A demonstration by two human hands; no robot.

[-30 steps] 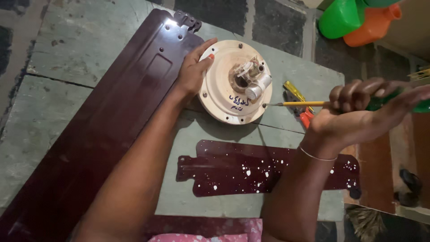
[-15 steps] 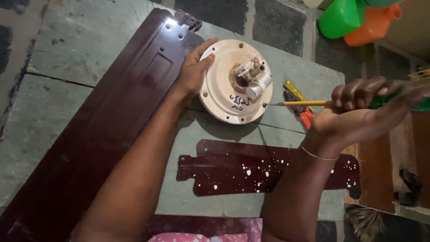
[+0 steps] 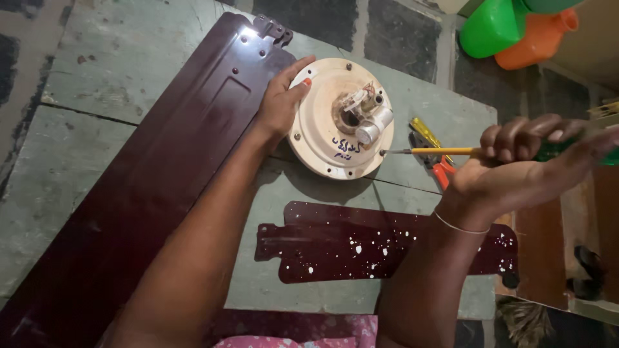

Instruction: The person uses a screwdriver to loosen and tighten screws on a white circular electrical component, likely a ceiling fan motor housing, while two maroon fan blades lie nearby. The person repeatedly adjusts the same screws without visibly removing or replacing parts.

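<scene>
Hands are what we are watching first: our left hand (image 3: 282, 103) is lying on the left rim of the cream-coloured fan motor housing (image 3: 338, 132), fingers curled loosely over its edge and thumb stretched across the top face, so it is pressing and steadying rather than clasping. Our right hand (image 3: 525, 167) is closing in a fist around the green handle of a screwdriver (image 3: 445, 151), whose yellow shank is running level to the left, its tip meeting the right side of the housing near the rim.

We are seeing the housing sitting flat on the grey-green table (image 3: 129, 71), towards the far middle, with a small silver capacitor (image 3: 372, 127) and a bundle of wires at its hub and some handwriting in dark ink on its face. A long maroon fan blade (image 3: 155, 167) is lying diagonally under our left forearm, its metal bracket end just beside the housing. A second maroon blade (image 3: 361, 241), speckled with white paint, is lying nearer us, below the housing. Pliers with red and yellow grips (image 3: 435, 158) are resting just right of the housing, beneath the screwdriver shank. Beyond the table's far right corner, green and orange plastic containers (image 3: 509, 32) are standing.
</scene>
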